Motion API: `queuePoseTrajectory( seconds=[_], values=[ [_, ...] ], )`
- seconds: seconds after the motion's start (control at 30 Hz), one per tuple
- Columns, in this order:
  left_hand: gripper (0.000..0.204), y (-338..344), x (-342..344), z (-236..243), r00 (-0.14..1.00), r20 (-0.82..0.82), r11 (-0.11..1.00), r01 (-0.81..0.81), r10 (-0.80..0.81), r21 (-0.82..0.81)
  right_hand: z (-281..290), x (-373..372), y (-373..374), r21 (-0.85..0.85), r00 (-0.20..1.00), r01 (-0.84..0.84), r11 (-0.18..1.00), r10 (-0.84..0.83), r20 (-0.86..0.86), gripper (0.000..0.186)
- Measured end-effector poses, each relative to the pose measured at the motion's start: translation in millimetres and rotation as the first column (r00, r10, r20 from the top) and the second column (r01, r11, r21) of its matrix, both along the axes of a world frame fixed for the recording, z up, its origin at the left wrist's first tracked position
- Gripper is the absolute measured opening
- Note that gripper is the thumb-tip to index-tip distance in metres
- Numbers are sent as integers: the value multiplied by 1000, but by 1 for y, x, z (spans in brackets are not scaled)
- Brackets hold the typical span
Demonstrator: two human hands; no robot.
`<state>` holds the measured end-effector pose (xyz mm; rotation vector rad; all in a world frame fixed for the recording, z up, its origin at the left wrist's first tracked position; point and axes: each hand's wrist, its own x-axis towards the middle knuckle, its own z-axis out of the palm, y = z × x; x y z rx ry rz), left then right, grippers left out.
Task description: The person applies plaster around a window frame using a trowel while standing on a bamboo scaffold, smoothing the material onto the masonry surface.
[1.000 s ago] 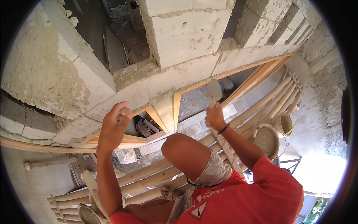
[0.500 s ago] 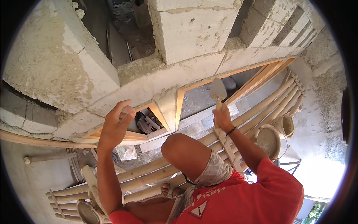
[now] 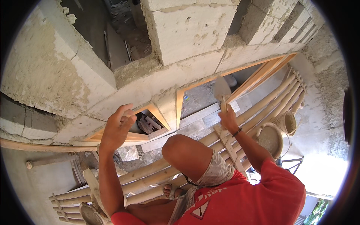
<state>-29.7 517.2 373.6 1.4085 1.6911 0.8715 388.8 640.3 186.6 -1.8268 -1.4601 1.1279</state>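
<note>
My right hand (image 3: 227, 117) is closed round the handle of a pointed trowel (image 3: 221, 89), its grey blade turned up and away from me. The blade hovers in front of the window opening, apart from the wall. To the left, my left hand (image 3: 117, 125) is raised before the pale block wall (image 3: 157, 82) with its fingers loosely curled and apart, and nothing shows in it. Part of the wall face is coated with damp mortar (image 3: 63, 80).
Wooden window frames (image 3: 179, 108) sit below the blocks. I am on a bamboo pole scaffold (image 3: 150, 170). Two buckets, one with mortar (image 3: 270, 140) and a smaller one (image 3: 288, 123), stand at the right; another mortar container (image 3: 89, 215) is at lower left. Dark openings pierce the wall above.
My right hand and the trowel have shifted slightly to the right and down. My left hand has moved a little, staying raised. The view has tilted slightly.
</note>
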Motion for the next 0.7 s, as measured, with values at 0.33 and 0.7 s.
queuePoseTrajectory(
  seconds=[0.33, 0.7],
  values=[
    [43, 16, 11, -9, 996, -48, 996, 75, -77, -53, 13, 10, 23, -88, 905, 213, 973, -231, -357, 21],
    [47, 18, 12, -16, 995, -63, 994, 72, -78, -87, 28, 3, -36, 4, 885, -421, 907, 410, 221, 54]
  ],
)
